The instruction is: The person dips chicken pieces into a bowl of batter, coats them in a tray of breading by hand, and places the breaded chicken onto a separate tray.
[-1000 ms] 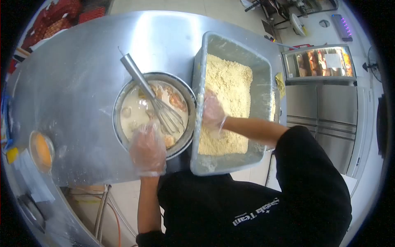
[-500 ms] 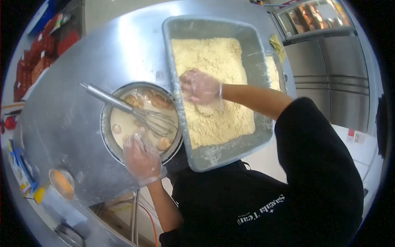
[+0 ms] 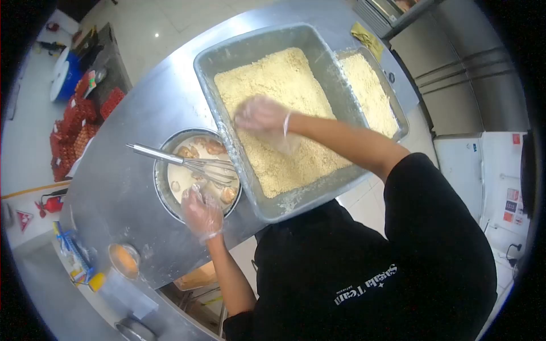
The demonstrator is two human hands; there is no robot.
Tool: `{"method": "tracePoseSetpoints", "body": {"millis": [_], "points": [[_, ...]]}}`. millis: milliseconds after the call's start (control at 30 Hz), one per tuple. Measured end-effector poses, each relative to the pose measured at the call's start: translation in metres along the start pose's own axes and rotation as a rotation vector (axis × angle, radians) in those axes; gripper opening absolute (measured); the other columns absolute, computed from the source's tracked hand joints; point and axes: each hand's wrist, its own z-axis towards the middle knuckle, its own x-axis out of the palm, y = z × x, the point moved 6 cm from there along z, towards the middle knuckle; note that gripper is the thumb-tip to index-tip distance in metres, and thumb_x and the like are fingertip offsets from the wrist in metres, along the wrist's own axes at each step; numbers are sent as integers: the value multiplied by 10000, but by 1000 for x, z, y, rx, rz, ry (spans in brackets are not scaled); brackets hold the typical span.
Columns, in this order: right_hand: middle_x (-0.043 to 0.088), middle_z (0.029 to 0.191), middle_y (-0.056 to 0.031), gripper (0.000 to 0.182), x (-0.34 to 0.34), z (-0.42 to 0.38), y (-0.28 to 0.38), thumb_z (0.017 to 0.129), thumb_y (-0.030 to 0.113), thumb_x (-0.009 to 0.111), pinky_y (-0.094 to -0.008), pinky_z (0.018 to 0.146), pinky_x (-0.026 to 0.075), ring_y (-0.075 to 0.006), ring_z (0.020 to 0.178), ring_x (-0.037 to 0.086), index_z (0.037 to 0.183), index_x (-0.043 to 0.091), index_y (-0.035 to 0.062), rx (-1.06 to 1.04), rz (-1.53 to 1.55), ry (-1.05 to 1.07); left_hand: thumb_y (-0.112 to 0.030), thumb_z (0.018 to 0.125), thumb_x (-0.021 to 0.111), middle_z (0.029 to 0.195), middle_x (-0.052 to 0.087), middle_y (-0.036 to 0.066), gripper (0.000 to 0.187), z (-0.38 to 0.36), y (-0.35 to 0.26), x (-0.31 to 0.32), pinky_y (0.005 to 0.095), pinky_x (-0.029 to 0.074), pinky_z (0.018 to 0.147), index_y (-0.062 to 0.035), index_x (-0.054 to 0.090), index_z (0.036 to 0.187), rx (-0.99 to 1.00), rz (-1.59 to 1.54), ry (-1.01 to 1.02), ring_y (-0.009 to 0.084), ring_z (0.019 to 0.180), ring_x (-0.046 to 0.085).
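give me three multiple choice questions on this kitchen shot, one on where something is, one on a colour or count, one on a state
1. Where does the metal whisk rest?
A. in the round steel bowl of pale batter
B. in a crumb tub
C. on the floor

2. How many grey rectangular tubs of yellowish crumbs are on the steel table?
A. one
B. two
C. four

3. What covers the person's left hand and right hand?
A. nothing
B. thick black mitts
C. thin clear plastic gloves

Answers:
1. A, its wire head lies in the batter, with the handle sticking out over the rim.
2. B, a large tub sits by the bowl and a smaller tub just beyond it.
3. C, a see-through film wraps both hands.
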Motion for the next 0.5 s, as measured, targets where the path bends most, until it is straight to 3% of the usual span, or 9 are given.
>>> {"method": "tracePoseSetpoints", "body": {"millis": [33, 133, 233, 267, 367, 467, 500], "points": [[673, 1113, -165, 497, -13, 0, -14, 981, 464, 519, -408, 840, 536, -267, 968, 644, 1146, 659, 17, 64, 141, -61, -120, 823, 647, 1083, 635, 238, 304, 1, -2, -1, 478, 482, 888, 23, 646, 1091, 15, 4, 2, 427, 1016, 600], [704, 1007, -159, 537, -23, -10, -46, 868, 471, 706, -366, 768, 549, -255, 864, 659, 1135, 675, 6, 312, 109, 359, -131, 822, 648, 1042, 638, 239, 320, 2, -3, -1, 479, 485, 876, 29, 641, 1100, 40, 1, 13, 429, 986, 606], [722, 963, -166, 596, 6, -5, -80, 746, 459, 829, -372, 742, 552, -261, 829, 677, 1095, 702, -7, 312, 231, 375, -135, 819, 647, 1021, 639, 236, 332, 0, -1, 2, 480, 488, 862, 25, 637, 1111, 92, 32, -14, 428, 959, 610], [725, 1007, -178, 610, -1, -6, -80, 720, 436, 851, -376, 759, 553, -268, 854, 687, 1106, 701, -12, 257, 275, 132, -136, 818, 647, 1029, 638, 234, 336, 0, -2, 1, 479, 488, 861, 23, 636, 1114, 87, 34, -8, 426, 959, 612], [701, 1092, -200, 672, -42, -19, -49, 727, 452, 839, -379, 809, 554, -276, 932, 682, 1181, 660, -11, 125, 240, 127, -141, 817, 645, 1046, 637, 228, 344, 0, 1, 2, 475, 490, 856, 15, 632, 1124, 78, 34, -5, 418, 959, 616], [652, 1170, -194, 600, -96, -56, -3, 821, 413, 770, -396, 969, 515, -302, 1061, 634, 1256, 627, 25, 146, 215, 143, -143, 817, 639, 1053, 637, 223, 347, 0, 4, 5, 470, 493, 854, 5, 631, 1131, 91, 36, -13, 413, 963, 619], [649, 1164, -188, 579, -105, -62, 4, 830, 410, 762, -395, 970, 515, -299, 1059, 633, 1245, 627, 30, 121, 193, 128, -144, 816, 637, 1053, 638, 223, 349, 1, 2, 3, 468, 494, 858, 3, 631, 1132, 85, 28, 0, 412, 969, 620]]}}
